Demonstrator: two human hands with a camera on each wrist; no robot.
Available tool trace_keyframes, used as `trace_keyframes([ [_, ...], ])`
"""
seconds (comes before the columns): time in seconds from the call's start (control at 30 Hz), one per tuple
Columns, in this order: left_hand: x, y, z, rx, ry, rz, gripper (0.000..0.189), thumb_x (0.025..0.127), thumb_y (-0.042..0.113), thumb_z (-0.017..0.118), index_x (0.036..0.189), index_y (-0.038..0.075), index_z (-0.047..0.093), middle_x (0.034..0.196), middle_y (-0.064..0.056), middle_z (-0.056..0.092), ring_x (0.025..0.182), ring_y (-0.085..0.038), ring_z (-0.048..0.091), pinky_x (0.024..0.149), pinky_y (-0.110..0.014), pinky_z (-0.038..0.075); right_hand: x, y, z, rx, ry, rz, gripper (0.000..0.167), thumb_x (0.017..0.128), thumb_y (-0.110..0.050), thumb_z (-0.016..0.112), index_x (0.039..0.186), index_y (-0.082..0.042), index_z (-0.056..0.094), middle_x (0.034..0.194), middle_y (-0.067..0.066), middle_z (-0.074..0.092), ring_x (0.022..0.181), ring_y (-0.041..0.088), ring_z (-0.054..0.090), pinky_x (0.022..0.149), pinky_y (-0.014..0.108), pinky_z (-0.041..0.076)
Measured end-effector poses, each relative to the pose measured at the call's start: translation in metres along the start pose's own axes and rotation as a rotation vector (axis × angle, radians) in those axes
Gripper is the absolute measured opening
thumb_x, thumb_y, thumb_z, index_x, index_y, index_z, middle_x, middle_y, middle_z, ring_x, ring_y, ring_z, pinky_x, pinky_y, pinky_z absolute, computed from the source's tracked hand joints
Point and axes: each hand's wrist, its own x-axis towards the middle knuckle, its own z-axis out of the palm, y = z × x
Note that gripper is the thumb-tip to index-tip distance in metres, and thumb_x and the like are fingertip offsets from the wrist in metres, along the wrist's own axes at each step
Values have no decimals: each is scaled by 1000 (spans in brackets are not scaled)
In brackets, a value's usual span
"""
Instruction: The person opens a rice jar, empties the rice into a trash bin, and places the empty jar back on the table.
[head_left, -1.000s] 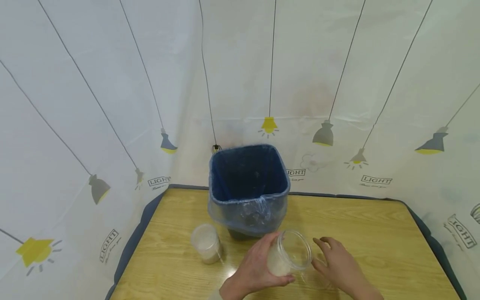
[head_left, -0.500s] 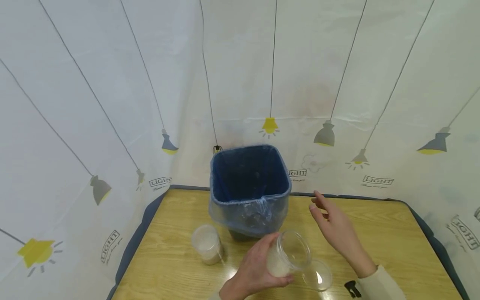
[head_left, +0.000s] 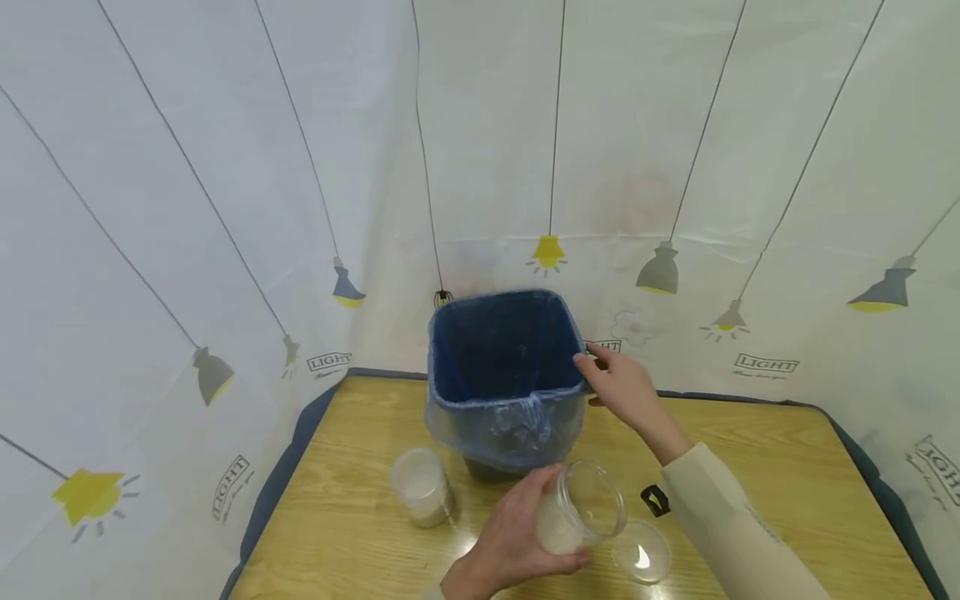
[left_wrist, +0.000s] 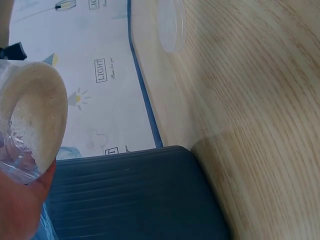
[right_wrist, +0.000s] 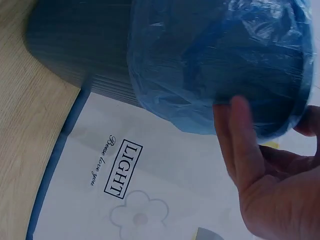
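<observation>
My left hand (head_left: 517, 533) grips a clear plastic jar (head_left: 581, 510), lidless and tilted with its mouth toward the right. Off-white contents (left_wrist: 42, 112) show through its bottom in the left wrist view. Behind it stands a blue trash bin (head_left: 504, 392) lined with a translucent blue bag (right_wrist: 200, 65) folded over the rim. My right hand (head_left: 618, 387) holds the bin's right rim, thumb on top and fingers along the outside of the bag. A round clear lid (head_left: 642, 552) lies on the table to the right of the jar.
A second clear jar (head_left: 422, 487) with pale contents stands on the wooden table (head_left: 360, 550), left of the bin. White sheeting (head_left: 480, 150) printed with lamps surrounds the table. A small black piece (head_left: 656, 500) sits beside the right sleeve (head_left: 720, 492).
My right hand has moved from beside the jar, up and back to the bin's right rim, and now holds it. The lid came into sight as it left. My left hand keeps the jar still.
</observation>
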Motion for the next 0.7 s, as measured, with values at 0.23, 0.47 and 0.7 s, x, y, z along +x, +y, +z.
trace_keyframes([
  [0.23, 0, 0, 0, 11, 18, 15, 103, 66, 44, 97, 148, 10, 44, 135, -3, 61, 118, -17, 62, 100, -32, 52, 11, -1, 5, -112, 68, -29, 33, 104, -27, 54, 106, 1, 71, 86, 16, 71, 69, 23, 72, 65, 36, 60],
  [0.47, 0, -1, 1, 21, 26, 31, 103, 67, 48, 96, 148, 10, 44, 136, -2, 60, 119, -16, 61, 101, -32, 51, 5, 1, -6, -250, 174, -78, 33, 98, -20, 56, 66, -14, 51, 55, -1, 49, 51, 16, 58, 54, 33, 43],
  [0.7, -1, -2, 1, 13, 29, 22, 104, 65, 45, 97, 147, 8, 45, 138, -5, 60, 122, -18, 61, 103, -34, 51, -6, 12, -25, -277, 192, -51, 32, 100, -22, 54, 69, -13, 56, 55, -2, 51, 52, 15, 58, 55, 34, 44],
])
